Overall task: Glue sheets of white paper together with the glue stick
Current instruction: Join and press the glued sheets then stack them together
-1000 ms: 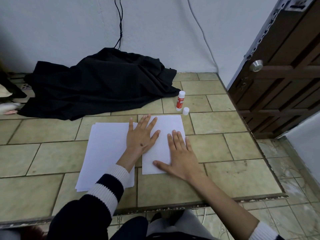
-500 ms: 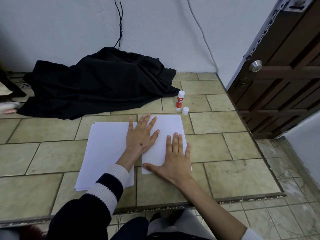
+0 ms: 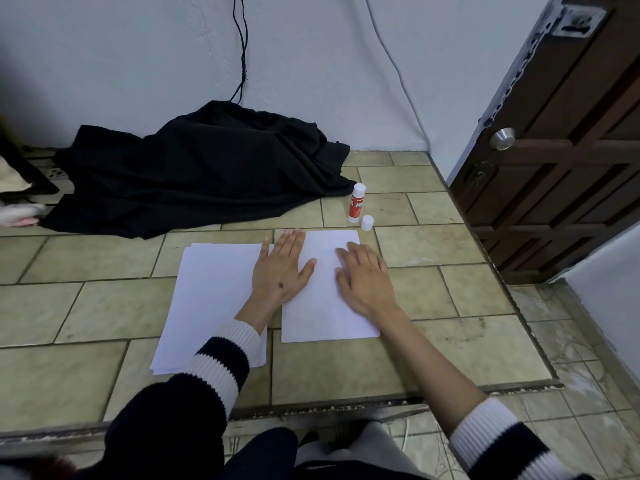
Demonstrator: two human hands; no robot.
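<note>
Hands lie flat, fingers extended: left hand (image 3: 278, 271) and right hand (image 3: 365, 280) press the glued sheet (image 3: 323, 306). Glue stick (image 3: 356, 203) stands uncapped beside its cap (image 3: 366, 223).

White paper sheets (image 3: 322, 306) lie on olive-beige tiles (image 3: 433, 296). Beyond the sheets, the glue stick (image 3: 356, 203) is red with white ends, its cap (image 3: 366, 223) white. The cloth (image 3: 194, 171) is black; the sleeves (image 3: 221, 362) are navy with white bands.
</note>
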